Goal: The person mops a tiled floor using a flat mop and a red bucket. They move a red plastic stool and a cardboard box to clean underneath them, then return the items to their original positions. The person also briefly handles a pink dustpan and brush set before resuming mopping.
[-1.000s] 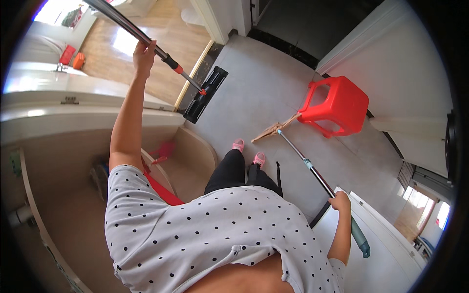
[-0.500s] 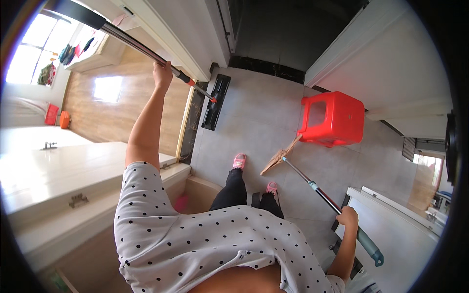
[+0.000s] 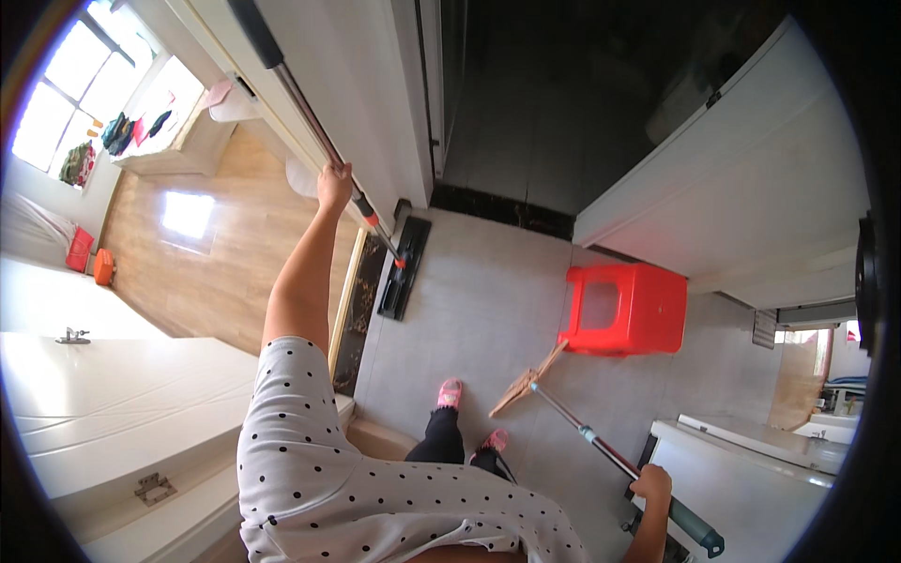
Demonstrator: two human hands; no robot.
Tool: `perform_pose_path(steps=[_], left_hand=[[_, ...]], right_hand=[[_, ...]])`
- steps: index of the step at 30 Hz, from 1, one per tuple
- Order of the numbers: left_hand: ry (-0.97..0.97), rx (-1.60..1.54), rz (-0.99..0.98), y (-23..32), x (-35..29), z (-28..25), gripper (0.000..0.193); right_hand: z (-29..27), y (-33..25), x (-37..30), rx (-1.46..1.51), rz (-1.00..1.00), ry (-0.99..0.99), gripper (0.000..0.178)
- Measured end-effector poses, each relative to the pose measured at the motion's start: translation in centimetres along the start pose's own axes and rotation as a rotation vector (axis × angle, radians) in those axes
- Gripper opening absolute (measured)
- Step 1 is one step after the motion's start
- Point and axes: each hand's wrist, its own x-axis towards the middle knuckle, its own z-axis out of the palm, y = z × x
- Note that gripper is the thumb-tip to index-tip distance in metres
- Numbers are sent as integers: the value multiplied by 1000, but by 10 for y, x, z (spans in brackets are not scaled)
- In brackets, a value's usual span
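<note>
The left hand (image 3: 335, 188) has its fingers wrapped around the pole of a flat mop (image 3: 364, 208), perhaps to steady the black head (image 3: 410, 253) on the floor to their right. The right hand's (image 3: 652, 482) fingers are clamped around a second mop (image 3: 603, 445) near its green end, probably for leverage, its brown head ahead of them by a stool (image 3: 648, 308); far left of the left fingers, a red basket's (image 3: 79, 248) contents cannot be made out.
</note>
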Motion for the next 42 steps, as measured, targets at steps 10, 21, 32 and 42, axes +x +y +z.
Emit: perform_pose_path(steps=[10,21,32,42], left_hand=[[105,-243,-320,11,80,38,49],[-221,-918,-272,-36,-56,83,9],[-1728,-786,-1268,37,-547,52,49],[-888,-1644,-1749,111,-619,81,9]], right_hand=[[-31,-25,8,-21,71,-225,26],[-36,-19,4,13,-67,-43,20],[-92,-16,-67,364,-244,-197,18],[-60,-42,-67,-83,-732,189,47]])
